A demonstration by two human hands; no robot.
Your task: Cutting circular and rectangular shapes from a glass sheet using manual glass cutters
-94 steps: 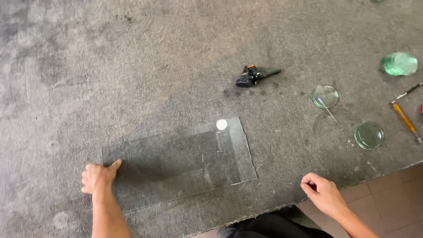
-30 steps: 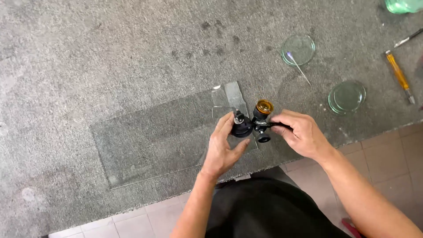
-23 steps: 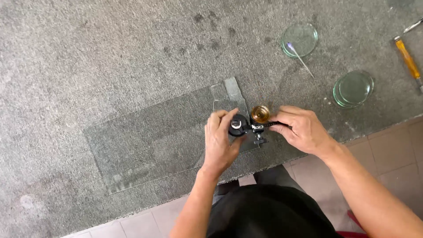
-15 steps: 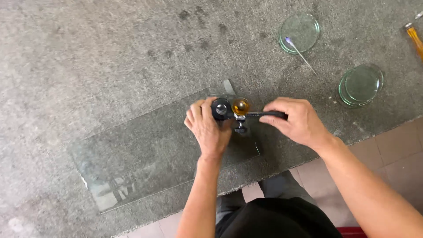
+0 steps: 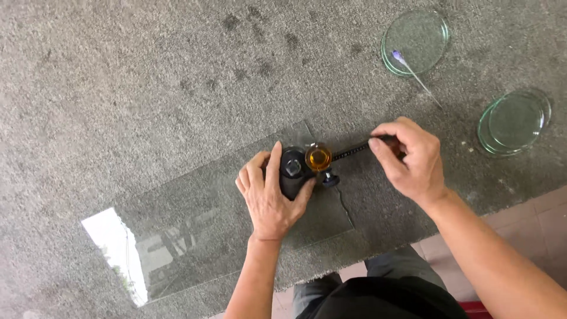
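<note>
1. Table (image 5: 118, 71): grey carpet-like cover, dark spots toward the far side.
2. Glass sheet (image 5: 195, 218): lies flat near the table's front edge, bright reflection at its left end.
3. Left hand (image 5: 273, 198): closed over the black knob of the circle cutter (image 5: 307, 164), pressing it on the sheet's right part.
4. Right hand (image 5: 413, 159): fingers pinched on the cutter's thin black arm.
5. Amber cup sits beside the knob.
6. Two round glass discs (image 5: 514, 121) lie well apart, right.
</note>
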